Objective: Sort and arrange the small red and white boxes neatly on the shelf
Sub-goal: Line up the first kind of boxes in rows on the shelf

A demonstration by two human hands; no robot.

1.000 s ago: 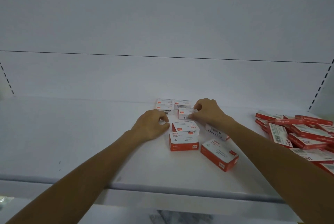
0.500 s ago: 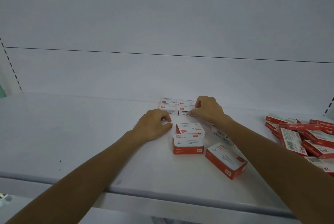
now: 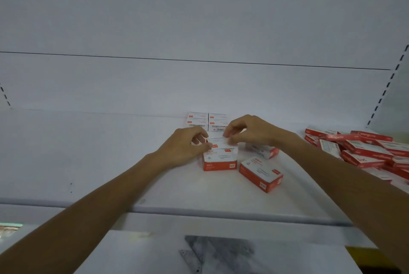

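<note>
A box (image 3: 222,145) sat pinched between the left hand (image 3: 187,148) and right hand (image 3: 249,130), fingers curled on its ends (blurred). Another box (image 3: 261,174) lay just below the right wrist.

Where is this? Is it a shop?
Probably a shop or a stockroom. The white shelf has slotted side rails like store shelving, many identical red and white boxes lie heaped on it, and some are stacked at the back.
</note>
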